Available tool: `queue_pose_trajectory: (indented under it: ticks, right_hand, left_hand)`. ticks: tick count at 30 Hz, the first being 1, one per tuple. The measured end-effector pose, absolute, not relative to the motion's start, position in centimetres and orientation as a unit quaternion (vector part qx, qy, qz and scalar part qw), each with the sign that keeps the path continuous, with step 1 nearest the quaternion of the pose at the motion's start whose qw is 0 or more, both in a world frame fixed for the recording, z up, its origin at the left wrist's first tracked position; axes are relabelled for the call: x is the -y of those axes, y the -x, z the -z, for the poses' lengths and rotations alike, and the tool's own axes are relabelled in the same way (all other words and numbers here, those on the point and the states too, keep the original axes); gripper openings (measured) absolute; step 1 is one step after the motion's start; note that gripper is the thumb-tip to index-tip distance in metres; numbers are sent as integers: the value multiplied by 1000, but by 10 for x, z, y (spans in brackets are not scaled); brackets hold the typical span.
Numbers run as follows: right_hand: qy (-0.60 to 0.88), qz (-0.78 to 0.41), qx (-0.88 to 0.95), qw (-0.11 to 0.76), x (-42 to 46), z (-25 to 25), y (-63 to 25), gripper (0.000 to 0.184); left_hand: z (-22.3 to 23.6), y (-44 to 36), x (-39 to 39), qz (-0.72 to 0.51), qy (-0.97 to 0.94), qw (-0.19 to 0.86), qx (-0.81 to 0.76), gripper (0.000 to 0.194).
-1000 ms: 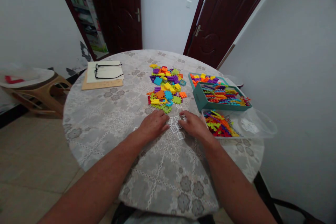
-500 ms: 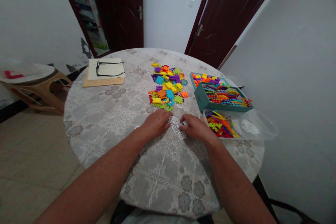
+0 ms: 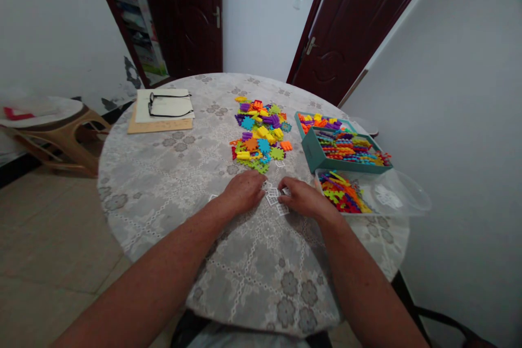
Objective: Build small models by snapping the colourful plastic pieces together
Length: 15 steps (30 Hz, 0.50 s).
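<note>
In the middle of the table, small white lattice squares lie in a loose, overlapping cluster between my hands. My left hand rests at the cluster's left side, its fingers curled together and thumb drawn in; what they hold, if anything, is hidden. Opposite it, my right hand bends its thumb and forefinger around the edge of one white lattice square, partly covered by the fingers. Just beyond my hands is a pile of colourful plastic pieces, with gears and ridged blocks among them. Another white square sits at its near edge.
To the right stand a teal box of colourful pieces, its teal lid with more pieces, and a clear plastic tray. Black glasses lie on paper over a board at the left. A wooden stool stands beyond the table.
My left hand's fingers have drawn closer together near the white squares. My right hand has shifted slightly and its thumb has come lower over the cluster. The camera view has moved a little.
</note>
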State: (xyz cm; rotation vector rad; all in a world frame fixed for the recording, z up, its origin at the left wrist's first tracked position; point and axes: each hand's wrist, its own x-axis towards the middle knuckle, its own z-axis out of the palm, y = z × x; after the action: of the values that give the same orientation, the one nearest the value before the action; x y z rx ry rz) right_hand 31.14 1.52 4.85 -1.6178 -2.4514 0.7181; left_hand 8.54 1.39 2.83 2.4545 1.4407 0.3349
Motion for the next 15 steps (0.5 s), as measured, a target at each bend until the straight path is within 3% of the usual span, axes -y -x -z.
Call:
queue_pose_trajectory:
  ticks: [9, 15]
  right_hand:
    - [512, -233, 824, 71, -17, -46, -314, 22]
    - [514, -259, 812, 97, -12, -46, -305, 24]
  left_hand:
    - [-29, -86, -16, -125, -853, 134, -489, 19]
    - [-30, -86, -14, -133, -845, 151, -495, 40]
